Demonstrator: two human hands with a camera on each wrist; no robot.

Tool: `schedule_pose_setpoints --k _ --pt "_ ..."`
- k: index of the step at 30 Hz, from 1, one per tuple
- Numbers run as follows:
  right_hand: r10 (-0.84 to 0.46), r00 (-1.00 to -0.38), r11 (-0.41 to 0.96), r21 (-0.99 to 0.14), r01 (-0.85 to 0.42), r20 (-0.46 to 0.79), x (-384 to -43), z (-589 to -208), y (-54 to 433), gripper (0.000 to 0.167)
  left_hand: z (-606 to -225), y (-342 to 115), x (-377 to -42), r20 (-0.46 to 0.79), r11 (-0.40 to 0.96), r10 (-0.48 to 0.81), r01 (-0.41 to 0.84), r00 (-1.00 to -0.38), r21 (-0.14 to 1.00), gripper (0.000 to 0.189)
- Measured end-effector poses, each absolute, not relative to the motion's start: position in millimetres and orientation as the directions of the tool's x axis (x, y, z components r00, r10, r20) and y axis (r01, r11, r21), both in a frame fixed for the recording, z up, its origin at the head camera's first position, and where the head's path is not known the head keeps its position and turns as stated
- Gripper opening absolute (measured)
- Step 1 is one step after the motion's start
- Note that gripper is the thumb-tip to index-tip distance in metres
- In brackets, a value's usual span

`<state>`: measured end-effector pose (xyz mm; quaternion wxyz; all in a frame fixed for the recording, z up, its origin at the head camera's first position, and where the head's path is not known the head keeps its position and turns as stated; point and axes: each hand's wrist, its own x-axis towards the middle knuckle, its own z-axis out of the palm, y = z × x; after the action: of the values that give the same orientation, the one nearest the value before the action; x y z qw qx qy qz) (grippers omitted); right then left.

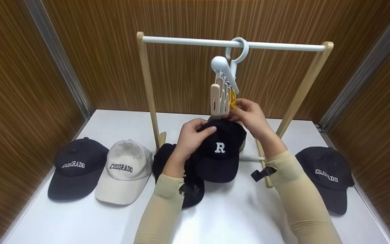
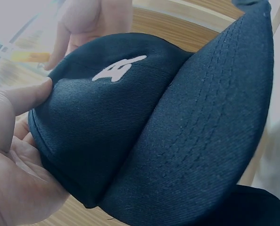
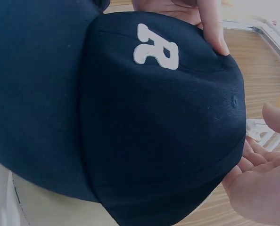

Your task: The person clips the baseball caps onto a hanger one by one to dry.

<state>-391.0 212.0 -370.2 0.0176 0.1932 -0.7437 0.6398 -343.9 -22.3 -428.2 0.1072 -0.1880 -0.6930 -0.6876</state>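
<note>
At the centre of the frame, the left hand (image 1: 191, 136) pinches a black "R" baseball cap (image 1: 219, 154); the right hand (image 1: 252, 117) is at a yellow clothespin (image 1: 233, 99), its grip unclear.

One black cap (image 1: 219, 158) reads "R"; three other caps (image 1: 76, 184) (image 1: 124, 183) (image 1: 333, 169) read "COLORADO".

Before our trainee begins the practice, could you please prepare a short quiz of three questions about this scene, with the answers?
1. Which letter is on the black cap that the left hand holds?
2. True or false: the hanger is lying on the table.
3. Which of these is nearest to the right hand?
A) light cap
B) yellow clip
C) far-left dark cap

Key:
1. R.
2. False; the hanger hangs from the white bar.
3. B.
</note>
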Motion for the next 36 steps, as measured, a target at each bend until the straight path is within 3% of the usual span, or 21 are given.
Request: schedule_pose_setpoints --k 14,26,36 --pt "-0.278 -0.925 -0.086 -0.966 -0.246 0.26 -401.8 -370.8 209.6 0.021 -428.1 -22.4 -342.7 0.401 -0.024 0.127 0.402 -0.907 0.915 0.014" --pt "-0.305 -0.922 -0.117 -0.971 -0.21 0.236 -409.2 -369.6 214.2 0.029 -428.5 -20.3 -343.1 0.402 -0.025 0.127 0.402 -0.907 0.915 0.015" --pt "-0.279 -0.932 -0.117 -0.971 -0.206 0.232 -409.9 -365.0 214.8 0.025 -428.0 -20.7 -342.5 0.396 -0.007 0.126 0.398 -0.91 0.917 0.014"
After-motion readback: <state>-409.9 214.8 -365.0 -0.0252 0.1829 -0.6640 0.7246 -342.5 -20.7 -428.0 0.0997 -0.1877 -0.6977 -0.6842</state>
